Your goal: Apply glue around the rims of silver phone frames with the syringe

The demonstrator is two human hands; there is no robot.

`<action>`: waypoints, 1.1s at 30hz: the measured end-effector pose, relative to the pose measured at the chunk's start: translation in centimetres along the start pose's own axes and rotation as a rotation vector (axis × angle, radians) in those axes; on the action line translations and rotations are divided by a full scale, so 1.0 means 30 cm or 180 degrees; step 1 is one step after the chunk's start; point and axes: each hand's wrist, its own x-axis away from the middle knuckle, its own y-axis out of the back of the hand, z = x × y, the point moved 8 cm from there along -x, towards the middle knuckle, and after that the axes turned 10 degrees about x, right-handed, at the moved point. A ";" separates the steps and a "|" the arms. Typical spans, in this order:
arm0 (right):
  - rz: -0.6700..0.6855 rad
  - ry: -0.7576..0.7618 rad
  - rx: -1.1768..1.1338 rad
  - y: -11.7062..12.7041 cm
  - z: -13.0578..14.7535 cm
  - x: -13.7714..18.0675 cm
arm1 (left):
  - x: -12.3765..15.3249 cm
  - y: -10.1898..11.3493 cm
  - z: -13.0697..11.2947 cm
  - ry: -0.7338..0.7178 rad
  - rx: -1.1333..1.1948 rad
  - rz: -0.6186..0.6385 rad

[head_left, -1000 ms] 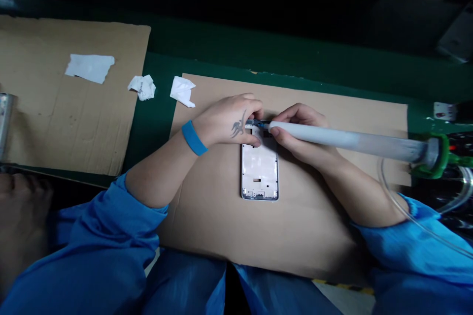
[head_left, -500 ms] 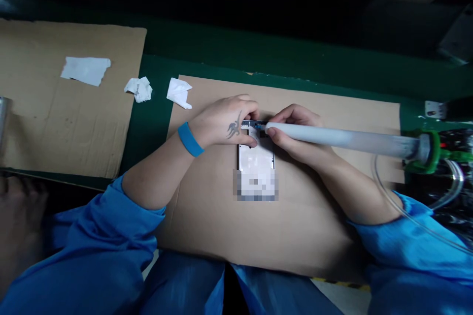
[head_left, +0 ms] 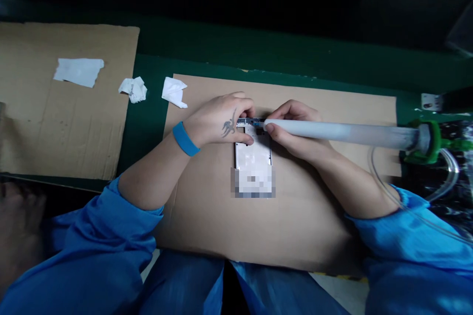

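A flat phone frame (head_left: 254, 160), silvery-white inside with a dark rim, lies on the cardboard; its near end is blurred by pixelation. My left hand (head_left: 231, 118) grips its upper left part, thumb on the inner face and fingers over the far edge. A long white dispensing syringe (head_left: 332, 133) is held in my right hand (head_left: 297, 130), pinched near the front by thumb and fingers. Its bluish tip meets or hovers just above the frame's top end; contact cannot be told. Behind the syringe, some right fingers are hidden.
Under the frame is a cardboard sheet (head_left: 221, 221); another cardboard sheet (head_left: 92, 123) lies left. Crumpled white paper (head_left: 133, 89), folded paper (head_left: 174, 91) and a paper strip (head_left: 79, 72) lie nearby. A clear tube (head_left: 449, 182) loops at right. Another person's hand (head_left: 20, 226) is at lower left.
The whole view has shifted slightly, so everything sits a little further left. Both hands keep their hold, and the syringe tip stays at the frame's top end.
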 end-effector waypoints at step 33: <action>0.0002 -0.0064 -0.0151 -0.006 -0.004 -0.005 | 0.009 0.009 0.009 0.0161 -0.0007 0.0096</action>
